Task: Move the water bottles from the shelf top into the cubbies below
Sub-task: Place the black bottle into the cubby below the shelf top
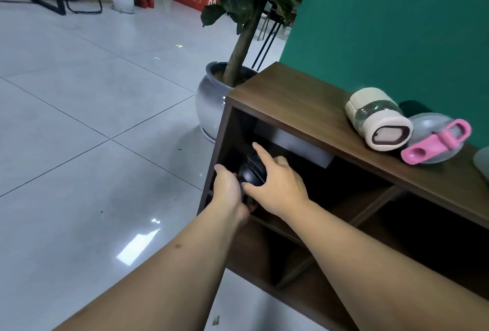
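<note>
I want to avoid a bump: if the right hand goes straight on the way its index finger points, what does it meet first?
Probably the white sheet at the back of the upper left cubby. The right hand rests on the black bottle, finger pointing inward over it; depth is unclear.

we note a dark wood shelf [299,98] standing on a pale tiled floor [79,119] against a green wall. on the shelf top, toward the right, a cream bottle [377,119] lies on its side; just right of it, touching or nearly so, a clear bottle with a pink lid [436,142] also lies tipped. open cubbies [370,198] sit below the top. a grey plant pot [211,103] rests on the floor at the shelf's far left end.
</note>
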The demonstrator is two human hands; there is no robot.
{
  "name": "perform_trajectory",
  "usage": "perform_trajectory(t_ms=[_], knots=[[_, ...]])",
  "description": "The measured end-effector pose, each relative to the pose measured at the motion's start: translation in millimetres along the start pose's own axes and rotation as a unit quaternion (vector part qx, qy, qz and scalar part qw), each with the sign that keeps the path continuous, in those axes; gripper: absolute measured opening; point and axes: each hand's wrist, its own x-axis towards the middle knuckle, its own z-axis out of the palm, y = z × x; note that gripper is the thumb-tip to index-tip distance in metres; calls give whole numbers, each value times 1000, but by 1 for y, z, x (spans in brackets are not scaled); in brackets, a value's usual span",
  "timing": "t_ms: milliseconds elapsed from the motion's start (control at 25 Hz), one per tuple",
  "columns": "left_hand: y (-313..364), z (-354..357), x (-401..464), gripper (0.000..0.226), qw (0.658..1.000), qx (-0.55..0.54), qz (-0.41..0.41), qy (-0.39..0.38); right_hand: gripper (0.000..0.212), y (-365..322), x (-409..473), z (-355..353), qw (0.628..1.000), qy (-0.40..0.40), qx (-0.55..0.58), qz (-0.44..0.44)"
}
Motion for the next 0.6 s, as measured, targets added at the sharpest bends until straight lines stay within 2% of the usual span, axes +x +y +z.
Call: perform_trajectory(t_ms=[280,600], knots=[[-5,-5,19,61,998,-49,11,-31,90,9,23,7,1000,7,-22,-5],[-4,2,37,71,997,-63,32,-41,82,13,55,15,997,34,-68,22]])
